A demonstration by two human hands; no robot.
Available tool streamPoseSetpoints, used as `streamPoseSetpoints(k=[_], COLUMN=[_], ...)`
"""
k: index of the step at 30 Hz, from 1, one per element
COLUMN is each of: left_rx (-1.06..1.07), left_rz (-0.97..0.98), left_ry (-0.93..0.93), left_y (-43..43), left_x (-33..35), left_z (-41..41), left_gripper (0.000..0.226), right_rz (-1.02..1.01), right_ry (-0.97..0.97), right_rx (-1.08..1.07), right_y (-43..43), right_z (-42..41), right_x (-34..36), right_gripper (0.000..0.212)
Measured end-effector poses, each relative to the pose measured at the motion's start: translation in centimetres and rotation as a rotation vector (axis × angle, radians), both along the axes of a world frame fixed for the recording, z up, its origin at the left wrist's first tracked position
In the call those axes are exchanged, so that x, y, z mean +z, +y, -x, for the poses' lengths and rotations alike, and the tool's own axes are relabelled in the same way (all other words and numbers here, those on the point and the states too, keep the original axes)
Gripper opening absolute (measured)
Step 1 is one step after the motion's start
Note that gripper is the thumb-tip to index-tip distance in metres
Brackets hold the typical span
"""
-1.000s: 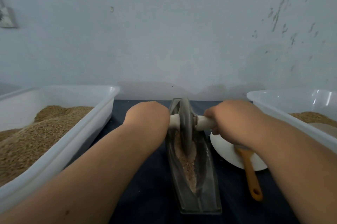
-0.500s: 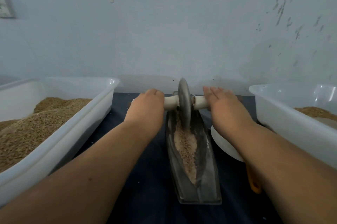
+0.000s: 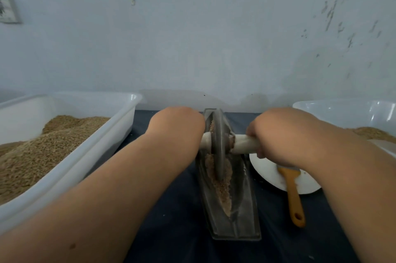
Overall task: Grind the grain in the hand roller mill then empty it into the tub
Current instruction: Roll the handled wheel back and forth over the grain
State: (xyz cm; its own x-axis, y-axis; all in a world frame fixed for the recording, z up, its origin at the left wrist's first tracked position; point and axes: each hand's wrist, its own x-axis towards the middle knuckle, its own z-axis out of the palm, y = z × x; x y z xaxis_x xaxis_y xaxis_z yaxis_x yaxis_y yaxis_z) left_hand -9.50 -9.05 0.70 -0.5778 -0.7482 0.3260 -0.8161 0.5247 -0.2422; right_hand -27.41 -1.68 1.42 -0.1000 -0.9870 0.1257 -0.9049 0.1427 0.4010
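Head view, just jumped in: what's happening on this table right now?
A person is grinding grain in the hand roller mill's trough. The left hand and right hand grip the white handle either side of the metal wheel, which stands in the trough's far half. The left tub and right tub both hold grain.

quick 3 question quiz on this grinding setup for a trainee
1. Fill in: the right hand grips the roller's wooden ____.
2. True or false: the trough under the wheel is empty.
3. The brush lies: a) in the trough b) with its head on the white plate c) in the right hand.

Key
1. handle
2. false: ground grain lies in it
3. b
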Motion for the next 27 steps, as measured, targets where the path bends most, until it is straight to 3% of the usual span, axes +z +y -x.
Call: streamPoseSetpoints(k=[3, 5, 9, 12, 14, 19, 23, 27], left_rx=[0.026, 0.01, -0.023, -0.04, -0.058, 0.016, 0.043, 0.0], left_rz=[-0.013, -0.048, -0.009, -0.007, -0.032, -0.102, -0.071, -0.075], left_ry=[0.073, 0.165, 0.238, 0.256, 0.249, 0.101, -0.097, -0.078], left_y=[-0.8, -1.9, -4.4, -5.0, -4.8, -2.9, -1.4, -1.5], left_x=[-0.7, -1.6, -4.2, -4.6, -4.4, -1.7, -0.4, -1.0], left_z=[0.4, 0.7, 0.7, 0.5, 0.6, -0.1, 0.1, 0.1], left_gripper=[0.014, 0.014, 0.053, 0.058, 0.056, 0.028, 0.023, 0.025], right_rz=[-0.027, -0.039, 0.198, 0.311, 0.326, 0.131, -0.034, -0.028], right_ry=[-0.051, -0.14, -0.288, -0.336, -0.327, -0.157, -0.075, -0.081], right_rx=[-0.069, -0.142, -0.096, -0.032, -0.012, 0.0, -0.031, -0.082], right_y=[-1.0, -2.5, -4.3, -4.8, -4.9, -2.5, -1.0, -1.7], right_z=[0.3, 0.8, 2.6, 3.6, 3.8, 2.7, 1.0, 0.9], right_x=[-0.3, -1.0, -4.1, -5.5, -5.4, -2.2, -0.6, -0.8], right_gripper=[0.02, 0.033, 0.052, 0.061, 0.057, 0.015, 0.011, 0.016])
